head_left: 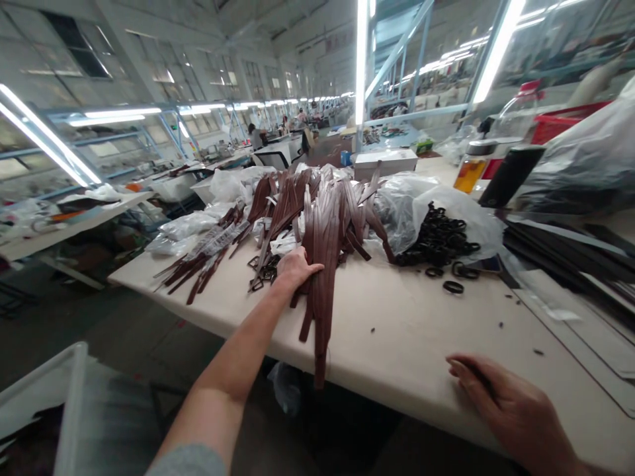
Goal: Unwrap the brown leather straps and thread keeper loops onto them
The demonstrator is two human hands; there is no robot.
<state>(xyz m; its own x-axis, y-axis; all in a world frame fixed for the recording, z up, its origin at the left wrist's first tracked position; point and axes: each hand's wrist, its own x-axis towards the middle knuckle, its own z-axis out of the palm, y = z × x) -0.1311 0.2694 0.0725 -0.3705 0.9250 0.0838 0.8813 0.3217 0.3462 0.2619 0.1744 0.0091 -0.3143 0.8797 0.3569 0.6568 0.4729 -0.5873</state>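
A thick bundle of flat brown straps (325, 284) lies across the table, its lower ends hanging over the front edge. My left hand (297, 268) reaches onto the bundle's left side, thumb stretched over the straps and fingers curled at their edge, partly hidden. Small dark metal buckles (258, 271) lie just left of that hand. Low at the right, my right hand (506, 403) is over the table's front edge, away from the straps. Its thumb and fingertips come together, and nothing shows between them.
Black rings (439, 235) spill from a clear plastic bag (407, 198) on the table (397, 337). Rightward are black strips (560, 264), a black cylinder (513, 175) and a jar of amber liquid (471, 168). A white bin (74, 403) stands lower left. A person (256, 137) is far back.
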